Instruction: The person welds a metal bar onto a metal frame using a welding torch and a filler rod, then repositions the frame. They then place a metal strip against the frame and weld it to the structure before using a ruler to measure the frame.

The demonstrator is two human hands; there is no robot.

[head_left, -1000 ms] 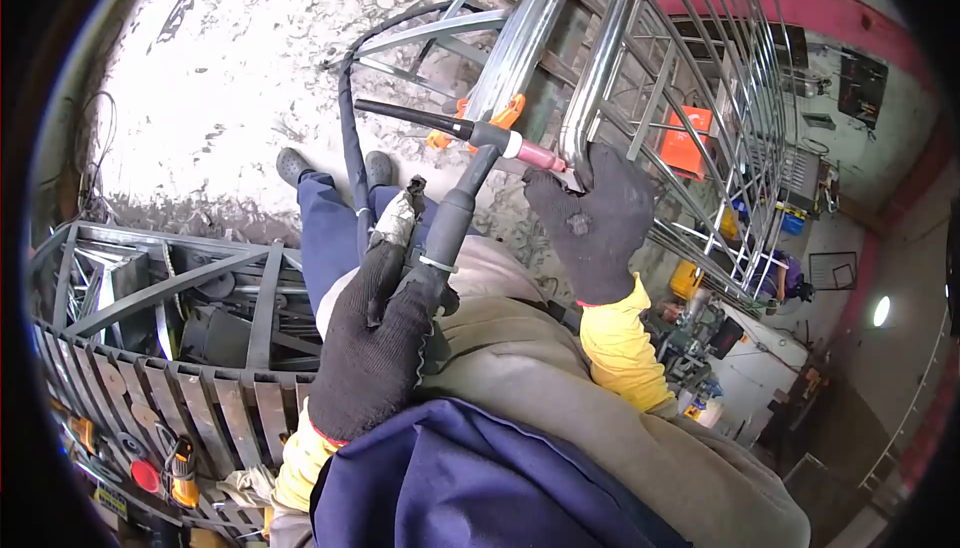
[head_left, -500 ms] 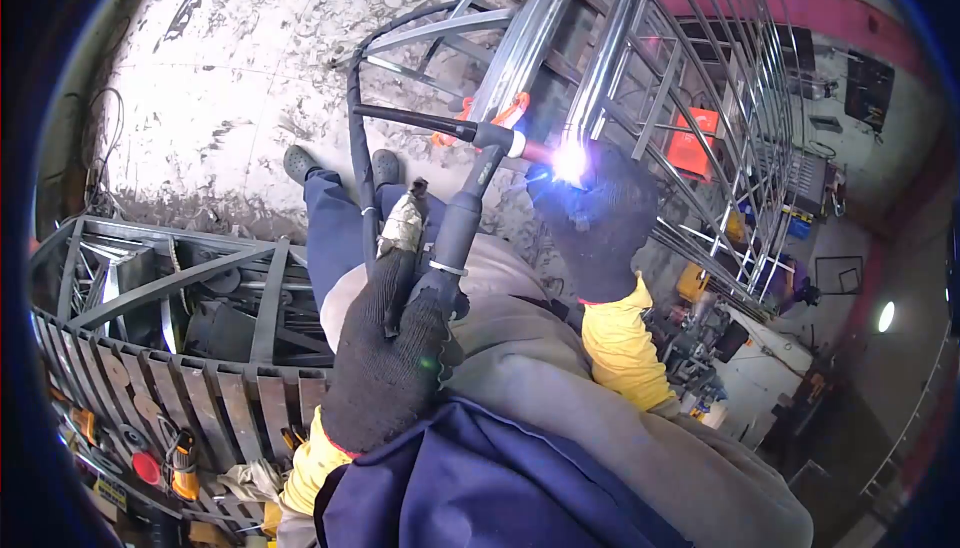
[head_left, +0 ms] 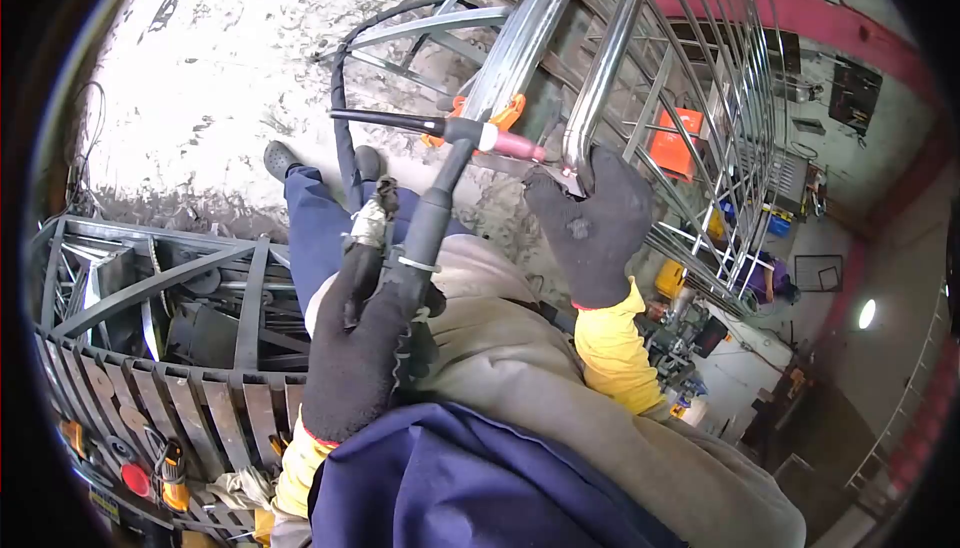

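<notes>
Two gloved grips we can see from the head view. The left grip (head_left: 350, 363) is wrapped around the handle of a welding torch (head_left: 430, 216), with the thumb standing upright beside it. The torch head lies beyond this grip, and its pink nozzle (head_left: 517, 145) points toward the right grip (head_left: 595, 223), apart from it but near. The right grip pinches a small metal piece (head_left: 571, 184) at the near end of a shiny tube (head_left: 606, 63), which runs away ahead of this same grip.

We judge the torch as light and stiff in its body, but its black cable (head_left: 343, 154), which loops ahead of the left grip, probably bends easily and may pull the head aside. It is best, we think, to hold the handle behind the head and to leave the nozzle alone, because it could be hot and is perhaps fragile. The tube seems stiff and smooth, so a bit slippery; the small metal piece seems thin and hard, and we would take it by the edge far from the nozzle.
</notes>
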